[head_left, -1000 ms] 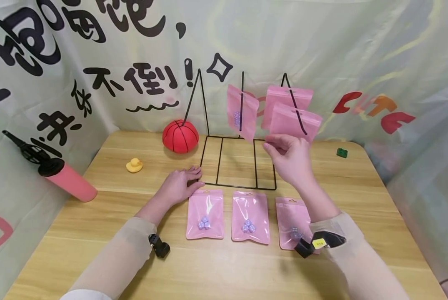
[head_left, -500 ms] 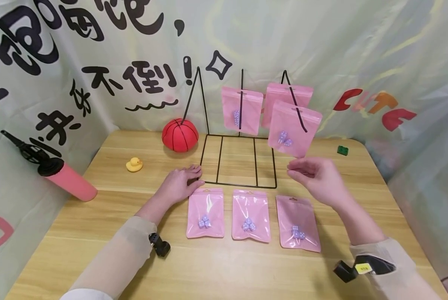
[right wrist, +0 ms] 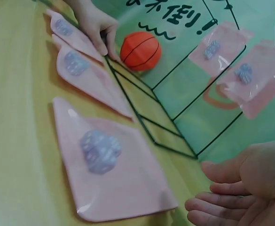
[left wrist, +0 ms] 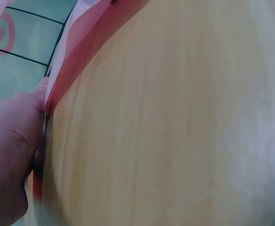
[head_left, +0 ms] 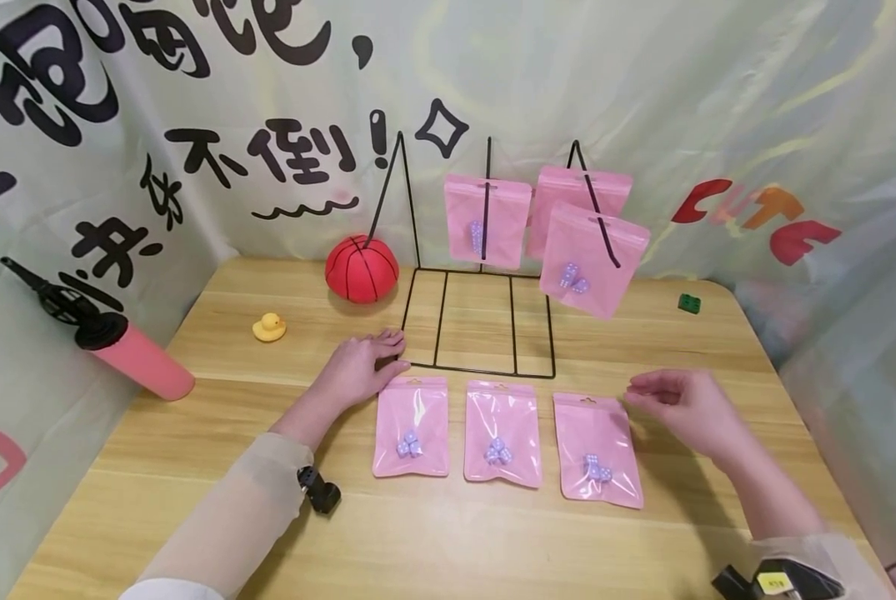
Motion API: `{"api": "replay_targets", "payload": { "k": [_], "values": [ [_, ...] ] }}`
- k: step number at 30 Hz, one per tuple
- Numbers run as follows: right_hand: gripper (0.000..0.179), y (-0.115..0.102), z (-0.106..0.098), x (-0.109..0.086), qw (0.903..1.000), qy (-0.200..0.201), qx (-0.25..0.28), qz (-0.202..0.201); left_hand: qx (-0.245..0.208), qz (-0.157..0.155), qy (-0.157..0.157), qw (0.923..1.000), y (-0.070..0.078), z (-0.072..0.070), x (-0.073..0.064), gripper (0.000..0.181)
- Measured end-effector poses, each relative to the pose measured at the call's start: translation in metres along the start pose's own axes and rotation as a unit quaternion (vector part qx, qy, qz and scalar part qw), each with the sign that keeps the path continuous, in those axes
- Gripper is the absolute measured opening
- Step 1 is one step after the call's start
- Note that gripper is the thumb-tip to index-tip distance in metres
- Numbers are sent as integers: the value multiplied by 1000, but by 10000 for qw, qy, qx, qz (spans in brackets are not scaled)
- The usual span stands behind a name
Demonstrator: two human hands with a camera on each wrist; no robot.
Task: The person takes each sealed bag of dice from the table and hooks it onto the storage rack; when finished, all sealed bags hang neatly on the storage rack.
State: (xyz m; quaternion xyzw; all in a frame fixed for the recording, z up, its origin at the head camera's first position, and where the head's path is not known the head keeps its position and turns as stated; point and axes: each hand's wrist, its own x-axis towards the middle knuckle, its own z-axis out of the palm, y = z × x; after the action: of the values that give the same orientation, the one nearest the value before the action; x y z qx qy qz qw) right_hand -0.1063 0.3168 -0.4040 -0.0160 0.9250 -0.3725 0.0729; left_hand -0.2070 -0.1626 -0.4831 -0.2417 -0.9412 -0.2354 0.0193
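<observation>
A black wire display rack (head_left: 480, 367) stands on the table, with upright arms at its back. At its front left corner my left hand (head_left: 357, 371) holds the frame between thumb and fingers. My right hand (head_left: 683, 408) hovers, fingers loosely bent and nothing held, just right of a pink zip bag (head_left: 605, 425) lying flat. Two more such bags, a middle one (head_left: 502, 417) and a left one (head_left: 412, 412), lie beside it in a row, purple dice inside each. One pink bag (head_left: 508, 208) hangs from the middle arm. On the right arm hang a front bag (head_left: 605, 242) and a rear bag (head_left: 553, 187).
A red toy basketball (head_left: 362, 271) sits against the rack's left side. Further left are a yellow rubber duck (head_left: 269, 327) and a pink bottle with black top (head_left: 143, 362). A green toy brick (head_left: 689, 303) lies at the back right. Printed cloth (head_left: 718, 100) hangs behind the table.
My right hand has moved away from the hanging bags, down and to the right. The middle and front right bags have swung to face forward. My left hand has stayed at the rack corner.
</observation>
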Motion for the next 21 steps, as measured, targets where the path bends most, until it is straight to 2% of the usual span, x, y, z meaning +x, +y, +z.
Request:
{"api": "replay_targets", "payload": {
  "k": [4,11,16,21],
  "values": [
    [44,14,4,-9,9987,-153,117,466,3,-10,-14,10000,-1,1,1,47],
    [45,26,14,-17,9899,-370,830,1091,32,44,22,10000,-2,0,1,47],
    [42,28,19,-17,9840,-405,1173,1276,47,50,38,10000,-2,0,1,46],
    [36,31,23,-16,9789,-601,1506,1241,36,71,32,10000,0,0,1,46]
  ]
}}
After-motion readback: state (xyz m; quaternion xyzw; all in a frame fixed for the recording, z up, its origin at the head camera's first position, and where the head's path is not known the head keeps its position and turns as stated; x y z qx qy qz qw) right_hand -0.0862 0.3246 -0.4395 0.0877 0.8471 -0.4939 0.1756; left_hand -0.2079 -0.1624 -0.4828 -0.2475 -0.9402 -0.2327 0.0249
